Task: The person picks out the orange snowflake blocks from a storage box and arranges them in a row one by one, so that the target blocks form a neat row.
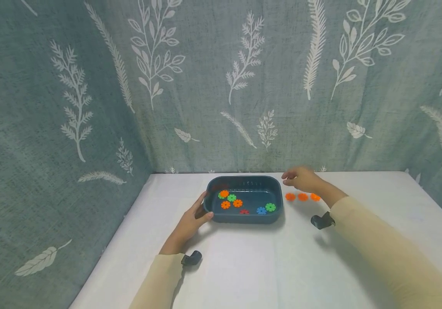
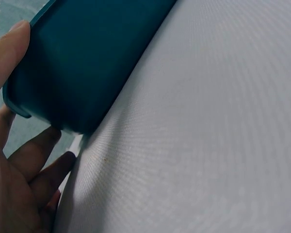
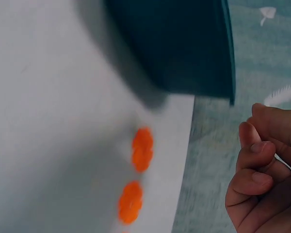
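Cream fabric right sleeve [image 1: 387,253]: nearest the camera, slanting over the white-cloth-covered bench [image 1: 244,266]; if that arm dips, the black wrist camera [image 1: 322,220] could knock pieces out of line.
Dark teal, glossy rectangular tray with rounded corners [image 1: 252,218]: on the bench, between the hands.
Left hand [image 1: 187,225]: thumb against the near wall, fingers round the left end, gripping that corner; a hard push could slide or tip the tray, since nothing steadies its far end.
Right hand [image 1: 302,179]: raised right of the tray, apart from it, fingers bent in toward the thumb, nothing visible between them; crossing too low, it could catch the wall.
Orange flower-shaped discs [image 1: 303,196]: three in a row on the bench, just right of the tray; being thin and flat, they may skid or slip from fingertips.
Discs inside: orange [image 1: 225,205], green [image 1: 270,207], blue [image 1: 261,210] and red [image 1: 244,211], loose, one orange overlapping a green; a jolt would probably scatter them.
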`<state>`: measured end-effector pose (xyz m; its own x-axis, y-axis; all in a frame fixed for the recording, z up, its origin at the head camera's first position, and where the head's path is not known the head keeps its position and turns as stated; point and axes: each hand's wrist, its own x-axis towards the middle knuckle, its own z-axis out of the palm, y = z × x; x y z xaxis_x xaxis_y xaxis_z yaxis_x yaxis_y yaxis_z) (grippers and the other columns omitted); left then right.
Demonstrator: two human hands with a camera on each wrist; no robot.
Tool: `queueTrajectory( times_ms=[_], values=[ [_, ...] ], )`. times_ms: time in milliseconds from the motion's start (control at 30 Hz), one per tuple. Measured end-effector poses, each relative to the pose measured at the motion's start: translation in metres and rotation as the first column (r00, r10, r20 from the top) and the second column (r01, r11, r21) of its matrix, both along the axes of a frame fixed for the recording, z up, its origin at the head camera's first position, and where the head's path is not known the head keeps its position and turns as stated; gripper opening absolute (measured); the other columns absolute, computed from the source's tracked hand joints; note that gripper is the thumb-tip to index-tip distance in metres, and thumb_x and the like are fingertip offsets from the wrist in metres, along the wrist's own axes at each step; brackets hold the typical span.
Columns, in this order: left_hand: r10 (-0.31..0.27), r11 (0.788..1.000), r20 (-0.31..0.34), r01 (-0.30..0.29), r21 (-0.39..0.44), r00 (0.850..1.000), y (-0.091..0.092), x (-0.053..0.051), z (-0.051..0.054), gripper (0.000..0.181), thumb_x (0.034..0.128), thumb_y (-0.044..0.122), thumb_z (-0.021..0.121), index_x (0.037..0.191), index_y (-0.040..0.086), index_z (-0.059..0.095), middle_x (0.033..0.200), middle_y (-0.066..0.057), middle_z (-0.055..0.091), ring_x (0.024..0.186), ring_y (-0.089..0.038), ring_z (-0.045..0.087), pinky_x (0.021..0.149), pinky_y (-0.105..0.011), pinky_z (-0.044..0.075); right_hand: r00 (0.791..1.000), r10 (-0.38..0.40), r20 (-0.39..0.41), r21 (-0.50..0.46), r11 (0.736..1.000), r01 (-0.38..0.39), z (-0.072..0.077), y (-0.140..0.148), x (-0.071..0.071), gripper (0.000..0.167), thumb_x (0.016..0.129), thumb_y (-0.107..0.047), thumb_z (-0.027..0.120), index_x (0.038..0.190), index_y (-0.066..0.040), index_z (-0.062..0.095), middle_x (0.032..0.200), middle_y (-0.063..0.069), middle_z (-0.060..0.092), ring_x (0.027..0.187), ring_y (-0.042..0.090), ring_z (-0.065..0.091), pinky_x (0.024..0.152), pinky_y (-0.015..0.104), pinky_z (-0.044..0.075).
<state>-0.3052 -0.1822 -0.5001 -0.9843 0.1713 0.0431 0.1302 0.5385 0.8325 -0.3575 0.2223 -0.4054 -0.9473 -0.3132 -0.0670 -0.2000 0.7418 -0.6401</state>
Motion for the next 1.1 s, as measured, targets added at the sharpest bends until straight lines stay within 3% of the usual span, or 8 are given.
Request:
queueTrajectory(
  times_ms=[267, 467, 633, 900, 1100],
  values=[
    [-0.002, 1.000, -0.008, 0.002, -0.003, 1.000, -0.004, 0.001, -0.001, 0.080, 0.0879, 0.048, 0.069, 0.154, 0.043, 0.022, 0.150, -0.011, 0.041, 0.137, -0.031, 0.038, 0.108, -0.066, 0.018, 0.999, 0.040, -0.014, -0.027, 0.999, -0.041, 0.003, -0.031, -0.006, 0.032, 0.097, -0.018, 0.061, 0.123, 0.000, 0.063, 0.108, 0.014, 0.065, 0.093, 0.035, 0.064, 0.075, 0.040, 0.054],
    [0.005, 1.000, -0.002, -0.005, 0.000, 1.000, -0.005, 0.001, -0.001, 0.080, 0.0880, 0.046, 0.069, 0.153, 0.043, 0.023, 0.151, -0.009, 0.040, 0.138, -0.031, 0.037, 0.108, -0.065, 0.019, 0.999, 0.049, -0.007, -0.052, 0.997, -0.049, 0.002, -0.051, -0.009, 0.032, 0.096, -0.017, 0.063, 0.123, 0.000, 0.064, 0.112, 0.013, 0.065, 0.094, 0.027, 0.064, 0.078, 0.039, 0.055],
    [-0.018, 1.000, -0.022, 0.018, 0.006, 1.000, -0.003, 0.000, 0.000, 0.080, 0.0892, 0.043, 0.069, 0.154, 0.041, 0.023, 0.151, -0.009, 0.039, 0.138, -0.030, 0.037, 0.109, -0.065, 0.018, 0.996, 0.077, -0.034, -0.055, 0.995, -0.079, 0.001, -0.062, -0.010, 0.030, 0.097, -0.016, 0.062, 0.122, 0.001, 0.064, 0.114, 0.013, 0.066, 0.101, 0.028, 0.062, 0.083, 0.043, 0.053],
    [-0.020, 1.000, -0.027, 0.020, 0.000, 0.999, -0.001, 0.000, 0.000, 0.080, 0.0894, 0.044, 0.068, 0.155, 0.038, 0.023, 0.151, -0.010, 0.039, 0.137, -0.031, 0.037, 0.108, -0.066, 0.018, 0.988, 0.145, -0.046, -0.105, 0.983, -0.149, -0.007, -0.081, -0.010, 0.029, 0.097, -0.014, 0.062, 0.120, 0.003, 0.065, 0.109, 0.010, 0.068, 0.098, 0.025, 0.064, 0.082, 0.041, 0.053],
    [-0.026, 1.000, -0.035, 0.026, 0.004, 0.999, -0.001, 0.000, 0.001, 0.080, 0.0893, 0.044, 0.069, 0.154, 0.041, 0.022, 0.152, -0.006, 0.038, 0.138, -0.029, 0.038, 0.109, -0.065, 0.017, 0.991, 0.133, -0.032, -0.090, 0.987, -0.135, -0.015, -0.097, -0.010, 0.027, 0.095, -0.015, 0.064, 0.117, -0.001, 0.068, 0.108, 0.008, 0.069, 0.097, 0.023, 0.064, 0.080, 0.039, 0.054]
  ],
)
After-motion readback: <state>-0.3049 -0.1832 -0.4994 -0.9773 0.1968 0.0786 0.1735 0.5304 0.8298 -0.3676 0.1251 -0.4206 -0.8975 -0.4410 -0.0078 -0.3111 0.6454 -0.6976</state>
